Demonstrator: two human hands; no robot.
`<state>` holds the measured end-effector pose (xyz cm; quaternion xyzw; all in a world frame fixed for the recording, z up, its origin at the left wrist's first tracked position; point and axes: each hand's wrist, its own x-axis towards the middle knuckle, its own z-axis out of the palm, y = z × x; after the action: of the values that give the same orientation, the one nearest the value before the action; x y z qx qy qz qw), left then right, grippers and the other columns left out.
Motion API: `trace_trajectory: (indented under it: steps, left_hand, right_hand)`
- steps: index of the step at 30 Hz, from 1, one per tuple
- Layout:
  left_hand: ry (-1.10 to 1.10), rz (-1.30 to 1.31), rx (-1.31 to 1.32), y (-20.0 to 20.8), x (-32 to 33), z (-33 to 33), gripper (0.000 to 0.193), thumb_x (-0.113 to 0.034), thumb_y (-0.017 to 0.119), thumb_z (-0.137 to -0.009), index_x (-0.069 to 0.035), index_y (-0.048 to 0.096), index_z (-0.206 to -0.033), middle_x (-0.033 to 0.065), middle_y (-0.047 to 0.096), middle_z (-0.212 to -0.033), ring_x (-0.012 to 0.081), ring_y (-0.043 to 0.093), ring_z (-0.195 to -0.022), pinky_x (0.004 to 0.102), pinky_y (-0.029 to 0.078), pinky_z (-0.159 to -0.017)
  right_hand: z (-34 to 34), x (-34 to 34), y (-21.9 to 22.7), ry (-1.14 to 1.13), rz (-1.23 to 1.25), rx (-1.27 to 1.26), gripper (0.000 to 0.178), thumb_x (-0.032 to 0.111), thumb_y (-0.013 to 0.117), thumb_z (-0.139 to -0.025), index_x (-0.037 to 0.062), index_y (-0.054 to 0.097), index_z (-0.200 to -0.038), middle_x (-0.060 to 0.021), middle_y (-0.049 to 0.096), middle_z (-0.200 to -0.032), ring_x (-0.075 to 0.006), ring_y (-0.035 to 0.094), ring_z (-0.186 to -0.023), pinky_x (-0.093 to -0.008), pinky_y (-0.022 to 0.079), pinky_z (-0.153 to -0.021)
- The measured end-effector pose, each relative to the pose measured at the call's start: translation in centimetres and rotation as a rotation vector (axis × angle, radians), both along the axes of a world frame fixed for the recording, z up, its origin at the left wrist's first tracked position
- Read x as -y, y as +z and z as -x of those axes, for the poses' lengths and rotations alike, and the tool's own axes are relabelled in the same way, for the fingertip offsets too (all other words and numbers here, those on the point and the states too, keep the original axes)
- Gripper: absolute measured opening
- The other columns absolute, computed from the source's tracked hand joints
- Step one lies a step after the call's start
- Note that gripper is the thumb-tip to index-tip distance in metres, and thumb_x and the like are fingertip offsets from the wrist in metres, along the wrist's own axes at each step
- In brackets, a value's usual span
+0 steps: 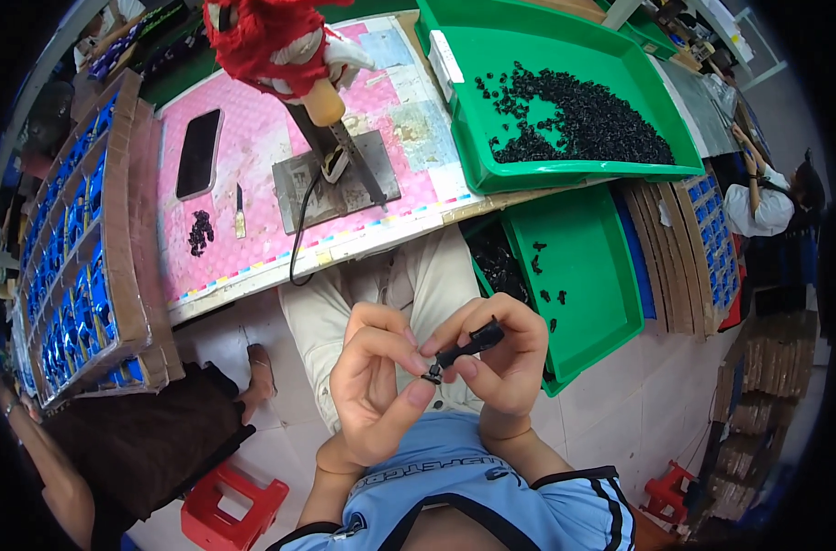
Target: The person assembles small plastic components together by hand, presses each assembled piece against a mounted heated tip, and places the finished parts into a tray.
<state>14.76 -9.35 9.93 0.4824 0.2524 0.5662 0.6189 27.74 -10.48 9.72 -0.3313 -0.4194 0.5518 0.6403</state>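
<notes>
White floor tiles [620,404] fill the lower part of the frame under my knees, and the desk [252,156] with its pink mat runs across the upper middle. At the centre of the frame my left hand [374,386] and right hand [496,354] meet over my lap. The right grip pinches a small black plastic part [464,347] between thumb and fingertips, and the left grip is pressed onto its lower end with thumb and forefinger, so both hands touch the same piece.

Just right of my hands a green tray [592,275] sits below the desk edge with a few loose black pieces in it. A larger green tray [565,55] at the upper right carries a heap of black parts [583,124]. On the pink mat lie a dark phone [198,152] at the upper left, a small pile of black bits [199,231] below it, and a metal stand [335,179] on a grey base. Cardboard racks of blue pieces [69,266] curve down the left edge. A red stool [234,505] shows at the lower left.
</notes>
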Motion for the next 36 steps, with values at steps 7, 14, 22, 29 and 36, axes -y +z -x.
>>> trace_trajectory:
  steps: [7,14,22,29,36]
  left_hand:
    - [-0.047,0.031,0.013,-0.1,-0.5,0.1,0.017,-0.003,0.057,-0.066,-0.002,0.049,-0.08,0.0089,0.038,-0.086,0.0144,0.038,-0.079,0.0238,0.03,-0.076]
    - [-0.131,0.021,0.126,-0.6,-0.7,0.1,0.019,-0.001,0.056,-0.068,-0.002,0.048,-0.084,0.0093,0.04,-0.086,0.0145,0.04,-0.078,0.0245,0.032,-0.075]
    - [-0.144,0.056,0.186,-1.2,-0.8,0.0,0.018,0.003,0.053,-0.07,-0.001,0.047,-0.086,0.0096,0.044,-0.084,0.0152,0.043,-0.077,0.0243,0.033,-0.074]
    - [-0.201,0.061,0.207,-0.8,-1.4,-0.1,0.016,0.0,0.053,-0.075,-0.002,0.046,-0.089,0.0046,0.047,-0.086,0.0107,0.044,-0.076,0.0228,0.035,-0.068]
    - [-0.202,0.084,0.203,0.1,-1.3,0.1,0.016,-0.002,0.055,-0.076,-0.003,0.046,-0.089,0.0037,0.047,-0.084,0.0103,0.044,-0.076,0.0225,0.035,-0.067]
  right_hand:
    - [-0.2,0.0,-0.1,0.095,0.005,-0.021,0.018,-0.002,0.058,-0.065,-0.0008,0.05,-0.081,-0.0056,0.051,-0.07,-0.0056,0.044,-0.06,-0.0167,0.034,-0.052]
    - [-0.8,0.1,0.0,0.257,0.253,-0.334,0.018,0.008,0.058,-0.069,-0.0039,0.049,-0.078,-0.0085,0.052,-0.063,-0.0086,0.047,-0.047,-0.0169,0.035,-0.041]
    - [-1.1,-0.1,-0.3,0.299,0.33,-0.38,0.017,0.009,0.057,-0.069,-0.0038,0.049,-0.077,-0.0108,0.053,-0.061,-0.0098,0.047,-0.043,-0.0171,0.035,-0.037]
    - [-0.8,-0.5,0.1,0.21,0.212,-0.284,0.02,0.01,0.053,-0.069,-0.0071,0.048,-0.079,-0.0155,0.055,-0.07,-0.0107,0.049,-0.049,-0.018,0.038,-0.042]
    - [-0.9,-0.9,0.0,0.241,0.11,-0.187,0.02,0.012,0.051,-0.071,-0.0059,0.047,-0.08,-0.0185,0.053,-0.081,-0.0128,0.049,-0.055,-0.0206,0.039,-0.049]
